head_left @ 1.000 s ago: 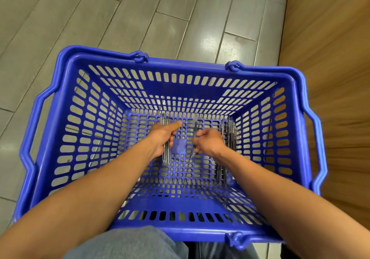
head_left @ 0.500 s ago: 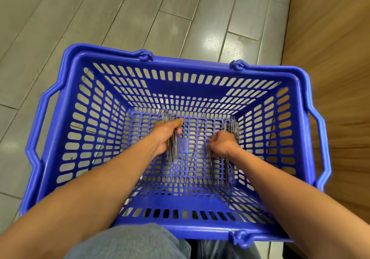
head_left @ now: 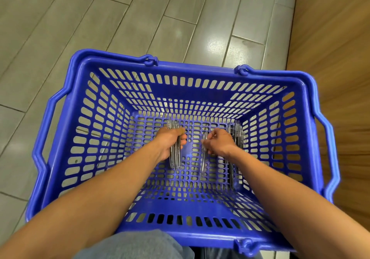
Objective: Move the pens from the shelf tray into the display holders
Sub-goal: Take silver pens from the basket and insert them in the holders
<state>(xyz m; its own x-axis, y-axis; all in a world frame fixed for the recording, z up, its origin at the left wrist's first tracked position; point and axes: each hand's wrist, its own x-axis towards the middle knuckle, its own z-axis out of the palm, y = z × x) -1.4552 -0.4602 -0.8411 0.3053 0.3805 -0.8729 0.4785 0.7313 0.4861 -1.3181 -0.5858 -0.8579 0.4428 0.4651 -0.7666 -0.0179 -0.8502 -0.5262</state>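
Note:
Both my hands reach down into a blue slotted shopping basket (head_left: 200,90). My left hand (head_left: 170,140) is closed around a bundle of clear pens (head_left: 175,158) that point away from me, their ends sticking out past the fist on both sides. My right hand (head_left: 219,142) pinches a single clear pen (head_left: 203,162) with its fingertips. A pile of loose pens (head_left: 235,136) lies on the basket floor by the right wall, partly hidden under my right wrist. No shelf tray or display holder is in view.
The basket stands on grey floor tiles (head_left: 100,28), its two handles (head_left: 43,138) folded down along the sides. A wooden panel (head_left: 336,78) rises close on the right. My knee in grey trousers (head_left: 136,244) is at the near edge.
My right hand has moved left from the pile by the right wall to the basket's middle, holding one pen. The left hand keeps its bundle, almost still.

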